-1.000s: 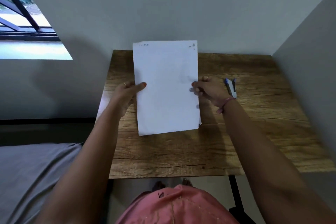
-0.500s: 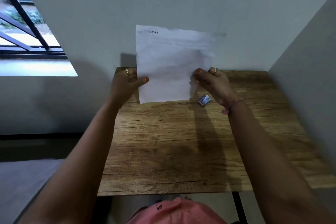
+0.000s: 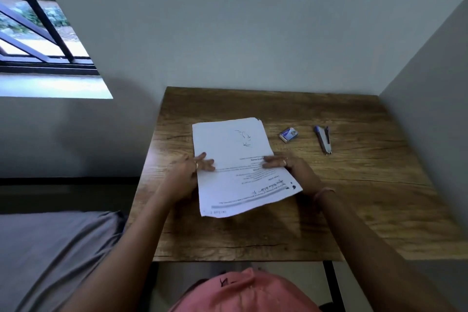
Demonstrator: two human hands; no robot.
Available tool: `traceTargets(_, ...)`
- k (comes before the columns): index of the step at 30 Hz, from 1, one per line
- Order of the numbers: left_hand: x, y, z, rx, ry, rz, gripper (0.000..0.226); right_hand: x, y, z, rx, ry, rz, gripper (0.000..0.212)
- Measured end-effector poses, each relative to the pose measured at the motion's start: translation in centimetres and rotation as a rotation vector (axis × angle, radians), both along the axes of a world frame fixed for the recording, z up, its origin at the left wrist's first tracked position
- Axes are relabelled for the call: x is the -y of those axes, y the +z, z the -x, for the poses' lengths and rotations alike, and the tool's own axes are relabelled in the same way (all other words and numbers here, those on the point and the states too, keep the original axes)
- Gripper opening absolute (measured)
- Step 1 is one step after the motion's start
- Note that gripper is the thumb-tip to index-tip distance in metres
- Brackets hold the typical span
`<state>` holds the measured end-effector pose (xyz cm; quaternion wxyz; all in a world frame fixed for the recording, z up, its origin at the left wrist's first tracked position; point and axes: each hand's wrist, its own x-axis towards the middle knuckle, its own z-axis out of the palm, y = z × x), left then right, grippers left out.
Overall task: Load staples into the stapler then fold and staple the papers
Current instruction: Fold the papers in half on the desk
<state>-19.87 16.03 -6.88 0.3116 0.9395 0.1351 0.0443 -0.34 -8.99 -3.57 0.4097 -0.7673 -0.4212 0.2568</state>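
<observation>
A wooden tabletop [image 3: 354, 197] is set into a wall corner. The printed papers [image 3: 235, 157] are laid flat at its centre, text upside down. The left edge is touched by the left hand [image 3: 187, 175], fingers [image 3: 206, 163] extended flat, released; the right edge is pressed by the right hand [image 3: 291, 167], fingers straight. At 2 o'clock from the papers, well apart, lies the stapler [image 3: 323, 140]; between them sits a small staple box [image 3: 288, 134].
</observation>
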Motion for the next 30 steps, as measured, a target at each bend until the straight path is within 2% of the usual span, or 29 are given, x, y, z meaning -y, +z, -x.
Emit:
traceTargets(3, 0.1, -1.2, 0.5, -0.035, -0.026, 0.019, 0.038, 1.0, -1.6, 0.0, 0.303, 0.102, 0.104, 0.035)
traceTargets(6, -0.2, -1.1, 0.7, -0.068, -0.1, 0.0, 0.04, 1.5, -2.0, -0.3, 0.37, 0.133, 0.097, 0.034)
traceTargets(8, 0.0, -0.9, 0.8, -0.093, -0.066, 0.013, 0.03, 1.5, -2.1, -0.4, 0.334, 0.103, 0.064, 0.026)
traceTargets(10, 0.6, -0.5, 0.9, -0.143, 0.031, 0.036, 0.049, 1.1, -1.9, -0.5, 0.185, -0.021, 0.112, 0.02)
traceTargets(12, 1.1, 0.1, 0.6, -0.081, 0.135, 0.084, 0.06, 0.4, -1.6, -0.5, -0.067, -0.189, 0.175, 0.024)
traceTargets(14, 1.2, 0.6, -0.2, -0.02, 0.228, 0.121, 0.053, -0.2, -1.6, -0.8, -0.19, -0.298, 0.193, 0.033)
traceTargets(17, 1.0, 1.1, -1.7, -0.047, 0.351, 0.214, 0.043, -1.3, -1.7, -1.4, -0.099, -0.321, 0.167, 0.043)
traceTargets(22, 0.5, 1.2, -2.7, -0.092, 0.444, 0.337, 0.028, -3.3, -2.4, -2.1, 0.03, -0.365, 0.225, 0.045)
traceTargets(27, 0.6, 1.3, -3.7, -0.122, 0.521, 0.287, 0.049, -5.2, -3.1, -3.0, 0.099, -0.459, 0.376, 0.038)
traceTargets(30, 1.0, 1.1, -3.9, -0.101, 0.562, 0.272, 0.04, -5.9, -3.4, -3.2, 0.117, -0.481, 0.417, 0.034)
